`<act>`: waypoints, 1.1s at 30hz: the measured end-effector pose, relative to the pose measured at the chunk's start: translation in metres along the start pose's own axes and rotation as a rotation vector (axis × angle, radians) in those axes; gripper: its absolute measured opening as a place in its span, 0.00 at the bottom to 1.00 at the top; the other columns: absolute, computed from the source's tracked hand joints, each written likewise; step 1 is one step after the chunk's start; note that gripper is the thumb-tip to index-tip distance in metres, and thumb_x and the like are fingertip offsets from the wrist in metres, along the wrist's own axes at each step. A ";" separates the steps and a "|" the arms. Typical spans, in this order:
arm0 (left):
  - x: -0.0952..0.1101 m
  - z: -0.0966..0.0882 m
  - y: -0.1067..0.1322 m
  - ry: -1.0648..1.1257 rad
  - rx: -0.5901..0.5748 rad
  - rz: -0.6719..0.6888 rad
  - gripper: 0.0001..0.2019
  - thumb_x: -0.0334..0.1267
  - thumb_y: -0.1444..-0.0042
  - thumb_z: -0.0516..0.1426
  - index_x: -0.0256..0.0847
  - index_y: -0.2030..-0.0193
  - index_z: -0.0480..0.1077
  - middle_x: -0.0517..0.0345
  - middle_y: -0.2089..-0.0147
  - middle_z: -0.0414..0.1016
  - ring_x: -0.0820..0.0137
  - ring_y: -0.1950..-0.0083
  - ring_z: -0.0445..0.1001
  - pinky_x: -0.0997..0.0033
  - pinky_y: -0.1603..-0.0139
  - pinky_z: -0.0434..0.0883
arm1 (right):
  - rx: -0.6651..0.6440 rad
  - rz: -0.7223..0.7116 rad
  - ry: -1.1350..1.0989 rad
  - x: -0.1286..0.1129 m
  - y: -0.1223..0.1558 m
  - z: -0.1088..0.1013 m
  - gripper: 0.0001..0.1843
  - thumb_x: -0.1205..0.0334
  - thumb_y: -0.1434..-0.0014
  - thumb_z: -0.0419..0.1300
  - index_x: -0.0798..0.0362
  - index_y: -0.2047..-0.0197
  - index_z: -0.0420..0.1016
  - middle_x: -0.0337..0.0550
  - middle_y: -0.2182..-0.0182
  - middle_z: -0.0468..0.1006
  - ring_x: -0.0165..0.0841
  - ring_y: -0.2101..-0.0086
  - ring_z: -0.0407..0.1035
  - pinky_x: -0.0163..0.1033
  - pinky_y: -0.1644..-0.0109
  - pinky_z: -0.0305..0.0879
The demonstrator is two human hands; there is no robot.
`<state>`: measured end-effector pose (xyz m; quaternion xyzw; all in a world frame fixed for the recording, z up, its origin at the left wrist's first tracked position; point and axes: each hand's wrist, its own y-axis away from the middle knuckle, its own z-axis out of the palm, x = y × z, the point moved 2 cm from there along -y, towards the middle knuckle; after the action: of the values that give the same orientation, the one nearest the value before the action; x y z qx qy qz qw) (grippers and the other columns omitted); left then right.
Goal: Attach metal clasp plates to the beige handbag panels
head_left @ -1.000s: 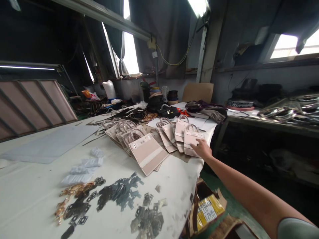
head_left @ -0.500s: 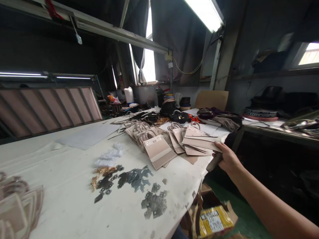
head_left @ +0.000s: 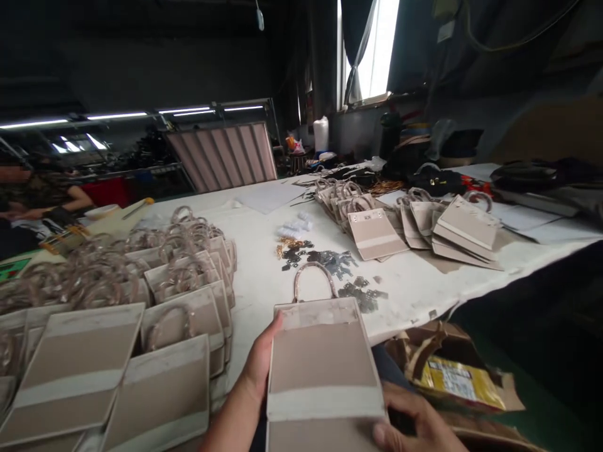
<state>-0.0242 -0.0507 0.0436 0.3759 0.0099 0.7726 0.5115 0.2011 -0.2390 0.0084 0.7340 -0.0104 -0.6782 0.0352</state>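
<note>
From the head camera, the left hand [head_left: 254,370] and the right hand [head_left: 414,420] are both on a small tan bag [head_left: 323,358] with a cream band and a curved handle [head_left: 313,280]. The bag is held up in front of the edge of the white work table [head_left: 414,301], and its handle points away from the person. The left thumb [head_left: 274,326] presses on the side of the bag, and the other left fingers are hidden behind it. The right fingers [head_left: 400,411] curl around the low corner. The two hands are apart, with the bag gripped between them. This is a good hold, because a hand on each side keeps the bag flat and steady.

To the left lies a big heap of bags [head_left: 179,314] just like it, with their handles up. Dark metal plates [head_left: 330,260] and white packets [head_left: 296,227] sit farther along the table. A person [head_left: 47,201] is at work far off to the left.

Down on the right is an open cardboard box [head_left: 414,339]. A yellow packet [head_left: 459,384] lies in it, and I cannot tell what else is inside
</note>
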 end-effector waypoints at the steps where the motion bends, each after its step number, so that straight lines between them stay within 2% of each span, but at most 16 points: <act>1: -0.002 -0.005 0.008 -0.009 0.010 -0.015 0.42 0.65 0.37 0.56 0.29 0.30 0.70 0.32 0.42 0.82 0.40 0.38 0.80 0.42 0.32 0.68 | 0.012 0.009 0.017 0.000 0.000 0.000 0.28 0.36 0.41 0.69 0.43 0.44 0.87 0.49 0.49 0.85 0.56 0.46 0.77 0.55 0.37 0.72; 5: -0.009 -0.010 0.031 -0.080 0.027 -0.041 0.41 0.65 0.35 0.55 0.33 0.27 0.67 0.34 0.40 0.81 0.42 0.38 0.80 0.42 0.31 0.68 | 0.234 0.057 -0.011 -0.010 -0.012 -0.008 0.39 0.32 0.41 0.67 0.42 0.33 0.79 0.51 0.34 0.76 0.57 0.37 0.69 0.58 0.33 0.68; 7: -0.009 -0.007 0.039 -0.106 0.023 -0.059 0.42 0.66 0.35 0.55 0.34 0.27 0.66 0.34 0.40 0.81 0.43 0.38 0.80 0.42 0.32 0.68 | 0.233 0.020 -0.037 -0.021 -0.022 -0.006 0.39 0.32 0.42 0.68 0.43 0.33 0.79 0.51 0.32 0.73 0.56 0.34 0.65 0.58 0.30 0.64; 8: -0.008 -0.006 0.041 -0.119 0.021 -0.076 0.42 0.67 0.36 0.56 0.34 0.27 0.67 0.34 0.40 0.82 0.43 0.38 0.80 0.42 0.32 0.68 | 0.188 -0.006 -0.054 -0.027 -0.027 -0.002 0.38 0.33 0.40 0.68 0.44 0.34 0.79 0.51 0.32 0.73 0.56 0.34 0.65 0.57 0.29 0.63; 10: -0.004 -0.005 0.046 -0.164 0.034 -0.104 0.43 0.68 0.37 0.57 0.33 0.28 0.68 0.34 0.42 0.82 0.42 0.38 0.80 0.43 0.34 0.70 | 0.048 -0.063 -0.100 -0.038 -0.035 0.008 0.34 0.35 0.36 0.65 0.46 0.36 0.81 0.51 0.36 0.77 0.53 0.37 0.68 0.55 0.30 0.63; 12: 0.003 -0.008 0.048 -0.250 0.089 -0.068 0.41 0.65 0.38 0.60 0.33 0.29 0.69 0.36 0.43 0.83 0.43 0.40 0.81 0.44 0.36 0.72 | -0.068 -0.111 -0.125 -0.043 -0.036 0.017 0.29 0.38 0.32 0.62 0.49 0.38 0.82 0.50 0.42 0.81 0.50 0.42 0.72 0.51 0.33 0.66; 15: 0.017 -0.018 0.048 -0.453 0.250 0.077 0.37 0.56 0.40 0.67 0.37 0.29 0.70 0.42 0.46 0.85 0.49 0.45 0.82 0.51 0.41 0.74 | -0.086 -0.139 -0.002 -0.039 -0.028 0.025 0.25 0.39 0.29 0.59 0.52 0.51 0.85 0.46 0.55 0.82 0.43 0.54 0.74 0.42 0.45 0.70; 17: 0.026 -0.022 0.045 -0.613 0.312 0.115 0.36 0.52 0.41 0.69 0.40 0.30 0.71 0.46 0.48 0.85 0.55 0.49 0.83 0.56 0.43 0.74 | -0.089 -0.098 0.089 -0.028 -0.021 0.029 0.27 0.38 0.28 0.56 0.54 0.59 0.82 0.43 0.63 0.80 0.38 0.62 0.70 0.37 0.56 0.67; 21: 0.039 -0.017 0.018 -0.944 0.290 0.137 0.32 0.51 0.45 0.71 0.37 0.37 0.77 0.50 0.52 0.85 0.61 0.53 0.80 0.62 0.46 0.72 | -0.103 0.045 0.141 0.001 -0.010 0.040 0.31 0.36 0.28 0.54 0.55 0.67 0.77 0.37 0.72 0.72 0.31 0.70 0.62 0.35 0.67 0.55; 24: 0.038 -0.010 -0.016 -1.149 0.265 0.199 0.28 0.48 0.48 0.71 0.32 0.45 0.80 0.47 0.53 0.84 0.61 0.54 0.79 0.62 0.48 0.72 | -0.058 0.116 0.163 0.018 -0.011 0.050 0.33 0.34 0.30 0.55 0.56 0.66 0.80 0.38 0.72 0.73 0.32 0.71 0.62 0.35 0.67 0.56; 26: 0.031 -0.011 -0.042 -1.176 0.255 0.200 0.28 0.46 0.51 0.70 0.29 0.46 0.80 0.46 0.55 0.83 0.62 0.57 0.79 0.63 0.53 0.72 | -0.037 0.154 0.163 0.026 -0.014 0.057 0.33 0.33 0.31 0.56 0.56 0.63 0.82 0.41 0.70 0.77 0.35 0.70 0.66 0.36 0.66 0.60; 29: 0.019 -0.022 -0.072 -1.153 0.252 0.186 0.29 0.43 0.55 0.71 0.27 0.47 0.80 0.50 0.63 0.81 0.65 0.64 0.77 0.65 0.59 0.71 | -0.066 0.200 0.206 0.032 -0.018 0.064 0.33 0.33 0.33 0.57 0.57 0.61 0.84 0.43 0.69 0.80 0.38 0.68 0.70 0.36 0.65 0.63; 33: 0.011 -0.040 -0.088 -1.175 0.299 0.211 0.28 0.39 0.54 0.70 0.31 0.45 0.80 0.55 0.64 0.80 0.67 0.65 0.76 0.67 0.60 0.72 | -0.092 0.243 0.395 0.027 -0.020 0.053 0.30 0.37 0.32 0.58 0.56 0.64 0.84 0.43 0.73 0.81 0.36 0.70 0.72 0.35 0.65 0.64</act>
<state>0.0191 0.0147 -0.0145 0.8054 -0.2026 0.4731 0.2940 0.1500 -0.2232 -0.0236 0.8435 -0.0605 -0.5118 0.1514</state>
